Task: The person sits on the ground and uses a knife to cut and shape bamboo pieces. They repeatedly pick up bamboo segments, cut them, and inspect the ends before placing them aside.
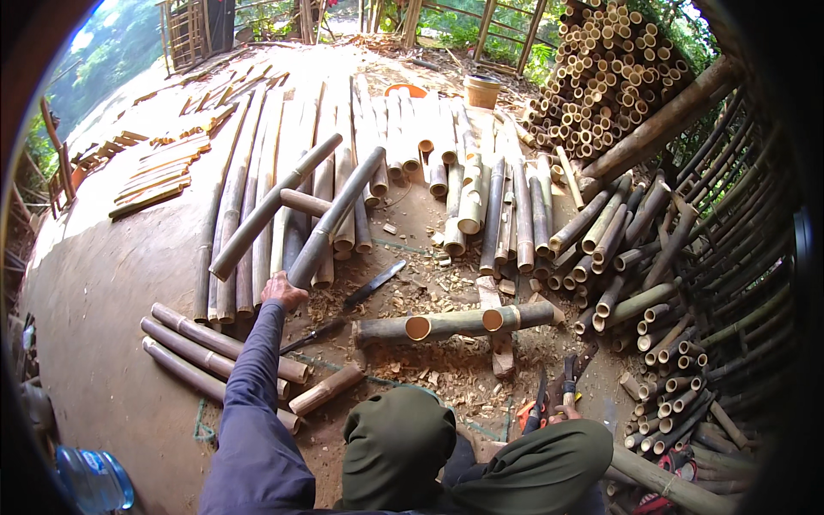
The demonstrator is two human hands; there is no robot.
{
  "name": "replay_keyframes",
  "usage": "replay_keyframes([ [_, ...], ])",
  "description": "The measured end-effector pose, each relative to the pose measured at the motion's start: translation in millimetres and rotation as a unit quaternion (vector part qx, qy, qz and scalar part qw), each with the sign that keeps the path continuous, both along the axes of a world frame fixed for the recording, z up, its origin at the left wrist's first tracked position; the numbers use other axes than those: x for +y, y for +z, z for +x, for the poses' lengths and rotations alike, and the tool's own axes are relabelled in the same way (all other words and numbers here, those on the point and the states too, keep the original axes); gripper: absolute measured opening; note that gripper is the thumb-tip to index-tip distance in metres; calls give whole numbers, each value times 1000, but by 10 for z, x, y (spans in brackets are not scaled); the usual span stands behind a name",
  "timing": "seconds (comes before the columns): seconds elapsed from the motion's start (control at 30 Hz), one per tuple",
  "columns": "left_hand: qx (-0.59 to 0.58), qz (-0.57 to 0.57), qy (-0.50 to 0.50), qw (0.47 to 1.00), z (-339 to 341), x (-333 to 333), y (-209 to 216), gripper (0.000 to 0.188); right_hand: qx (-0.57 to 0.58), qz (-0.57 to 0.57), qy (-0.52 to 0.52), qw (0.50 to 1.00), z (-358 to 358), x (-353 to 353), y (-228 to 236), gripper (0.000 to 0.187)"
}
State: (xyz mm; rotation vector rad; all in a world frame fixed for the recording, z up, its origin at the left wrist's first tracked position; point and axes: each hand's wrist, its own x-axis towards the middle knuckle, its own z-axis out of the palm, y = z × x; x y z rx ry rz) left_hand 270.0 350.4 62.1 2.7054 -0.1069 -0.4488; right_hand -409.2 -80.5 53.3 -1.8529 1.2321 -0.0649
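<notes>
Over the poles (pixel 230 245), the frame (pixel 305 202) may tip if the left hand (pixel 285 293) clasping it slips; the right hand (pixel 565 414) has an unclear grip.

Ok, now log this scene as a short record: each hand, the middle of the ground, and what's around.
Left hand: touching the near end of a grey-brown H-shaped bamboo frame
Right hand: partly hidden, at a pale wooden-handled tool; grip unclear
Middle: brown bamboo pole with two round holes, lying across a pale wooden block
Beside pole: dark-handled grey-bladed knife
Upper right: stacked round bamboo tubes
Lower left: clear blue plastic bottle
</notes>
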Motion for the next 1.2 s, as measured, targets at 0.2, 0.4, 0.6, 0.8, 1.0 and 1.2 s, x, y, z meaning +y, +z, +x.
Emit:
replay_keyframes([
  [0.2, -74, -49, -99, 991, -895, 95, 259, 70, -132, 142, 64, 979, 1583, 209, 729, 60],
  [0.4, -149, -189, -149, 959, -2265, -518, 345, 66, -343, 370, 94, 858, 3674, 579, 1155, 73],
  [0.6, -138, -410, -252, 865, -2540, -990, 380, 74, -509, 367, 36, 778, 3519, 139, 1180, 44],
  [0.8, -125, -477, -104, 864, -1625, -622, 530, 62, -501, 212, 48, 837, 2300, -749, 1799, 55],
  [1.0, -152, -555, -386, 721, -1480, -1885, 2940, 105, -472, 34, 74, 878, 2194, -604, 2162, 61],
  [1.2, -25, -666, -312, 677, -1551, -1931, 3627, 62, -427, 36, 205, 880, 2784, -515, 2019, 57],
])
